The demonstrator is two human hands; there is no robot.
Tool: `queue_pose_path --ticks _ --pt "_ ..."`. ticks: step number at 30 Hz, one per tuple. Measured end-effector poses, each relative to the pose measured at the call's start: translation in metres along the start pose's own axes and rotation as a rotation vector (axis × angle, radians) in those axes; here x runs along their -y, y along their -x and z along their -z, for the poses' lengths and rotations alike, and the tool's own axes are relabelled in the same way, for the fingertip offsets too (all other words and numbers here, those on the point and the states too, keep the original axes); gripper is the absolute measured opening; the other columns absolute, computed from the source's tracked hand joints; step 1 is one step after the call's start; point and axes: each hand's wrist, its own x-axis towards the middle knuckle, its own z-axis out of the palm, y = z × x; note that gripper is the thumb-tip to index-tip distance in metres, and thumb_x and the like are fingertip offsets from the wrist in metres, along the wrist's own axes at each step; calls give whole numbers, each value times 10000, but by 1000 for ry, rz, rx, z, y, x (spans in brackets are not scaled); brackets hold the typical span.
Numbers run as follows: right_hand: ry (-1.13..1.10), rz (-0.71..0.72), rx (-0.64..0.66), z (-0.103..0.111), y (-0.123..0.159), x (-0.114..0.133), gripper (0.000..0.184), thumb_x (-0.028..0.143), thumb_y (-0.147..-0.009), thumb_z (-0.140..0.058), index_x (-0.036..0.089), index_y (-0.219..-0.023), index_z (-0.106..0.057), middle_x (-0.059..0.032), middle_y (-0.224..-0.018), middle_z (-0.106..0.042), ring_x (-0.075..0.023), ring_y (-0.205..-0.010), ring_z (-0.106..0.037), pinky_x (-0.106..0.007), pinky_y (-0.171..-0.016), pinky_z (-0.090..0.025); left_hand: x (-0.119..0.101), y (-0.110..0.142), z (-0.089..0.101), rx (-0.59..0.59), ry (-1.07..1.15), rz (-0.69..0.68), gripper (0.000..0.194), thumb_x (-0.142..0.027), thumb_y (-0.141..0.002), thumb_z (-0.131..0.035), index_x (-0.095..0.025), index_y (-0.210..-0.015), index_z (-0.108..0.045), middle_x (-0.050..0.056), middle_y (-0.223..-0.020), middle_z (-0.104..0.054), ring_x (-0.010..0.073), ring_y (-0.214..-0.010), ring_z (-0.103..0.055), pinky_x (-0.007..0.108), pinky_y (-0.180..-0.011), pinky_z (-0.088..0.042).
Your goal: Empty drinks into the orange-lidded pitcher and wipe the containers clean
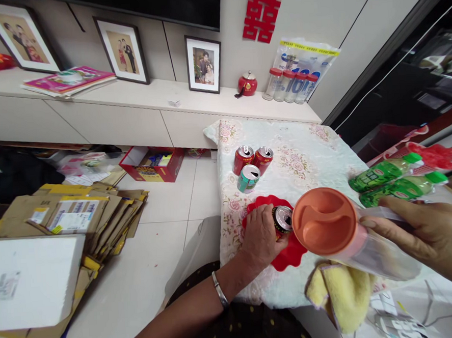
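My left hand (258, 233) is wrapped round an opened drink can (283, 218) that stands on a red scalloped plate (288, 259). In my right hand (425, 233) is the handle of a clear plastic pitcher (384, 256), tipped on its side with its orange lid (324, 221) facing the can. The lid's edge is close beside the can top; I cannot make out any liquid flowing. Beyond the plate stand two red cans (244, 160) and a green can (248, 179), all with opened tops. A yellow cloth (343, 294) hangs over the near table edge below the pitcher.
Two green-capped bottles (383, 172) lie at the right of the cloth-covered table (286, 145). Behind, a white cabinet (130, 106) bears picture frames, a red jar (247, 83) and several red-lidded glass jars (290, 86). Flattened cardboard (99, 217) and a white box (34, 282) are at left.
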Motion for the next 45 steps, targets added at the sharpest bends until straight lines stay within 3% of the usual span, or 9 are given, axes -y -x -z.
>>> queue_pose_path --ticks 20,45 --pt "12 47 -37 2 0 2 489 666 -1030 -473 282 -753 -593 37 -481 -557 -197 -354 -553 -326 -347 -400 0 0 0 -16 -13 -17 809 -245 -788 -784 -160 -1469 -355 206 -1283 -684 413 -1139 -719 587 -959 -645" --pt "56 169 -101 3 -3 2 479 647 -1054 -503 280 -760 -598 74 -471 -544 -151 -325 -536 -259 -310 -392 0 0 -1 -47 -30 -45 745 -322 -854 -786 -132 -1447 -378 237 -1245 -698 420 -1107 -714 599 -910 -650"
